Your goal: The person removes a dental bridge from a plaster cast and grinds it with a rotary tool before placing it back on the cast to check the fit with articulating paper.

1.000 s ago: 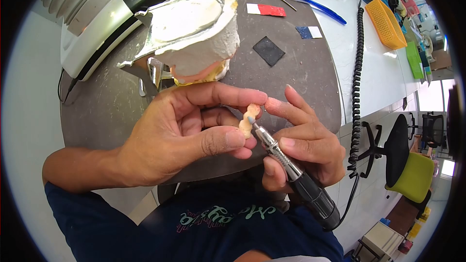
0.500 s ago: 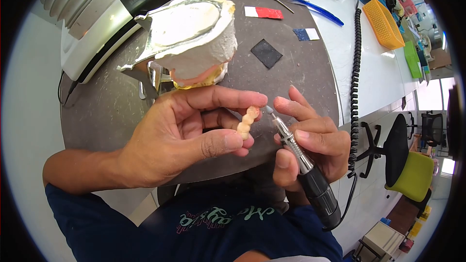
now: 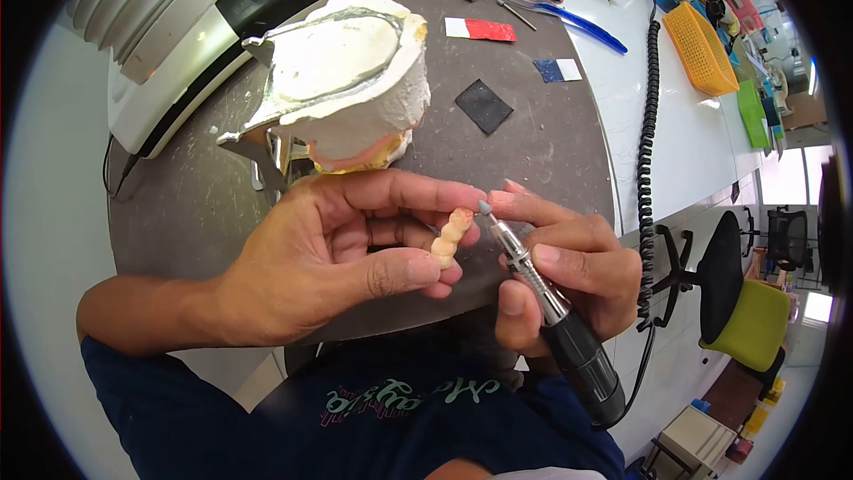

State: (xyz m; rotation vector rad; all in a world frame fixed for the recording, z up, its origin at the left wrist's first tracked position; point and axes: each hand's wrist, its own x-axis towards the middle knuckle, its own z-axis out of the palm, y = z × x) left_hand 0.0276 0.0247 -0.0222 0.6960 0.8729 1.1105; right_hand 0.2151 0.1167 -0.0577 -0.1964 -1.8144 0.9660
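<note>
My left hand (image 3: 311, 253) pinches a dental bridge (image 3: 451, 238), a short row of cream-coloured teeth with a reddish upper end, between thumb and fingers. In my right hand (image 3: 577, 258) is a dental handpiece (image 3: 577, 347) with a silver front and black body, tilted up to the left. Its small grey grinding tip (image 3: 484, 207) sits right by the reddish end of the bridge. The fingertips of both hands come close together there. Just beyond my left hand stands a white plaster dental model (image 3: 355, 80) on a metal articulator (image 3: 267, 147).
A white machine (image 3: 169, 98) with a ridged hose (image 3: 147, 0) stands at the left. Abrasive paper pieces (image 3: 484, 107) and a blue-handled brush (image 3: 582, 25) lie farther back. A coiled black cord (image 3: 649, 142) runs down the right, near a yellow basket (image 3: 697, 49) and a green chair (image 3: 751, 324).
The handpiece tip has shifted slightly left and down, and my right fingertips now meet my left ones. The bridge has dropped a little with my left fingers.
</note>
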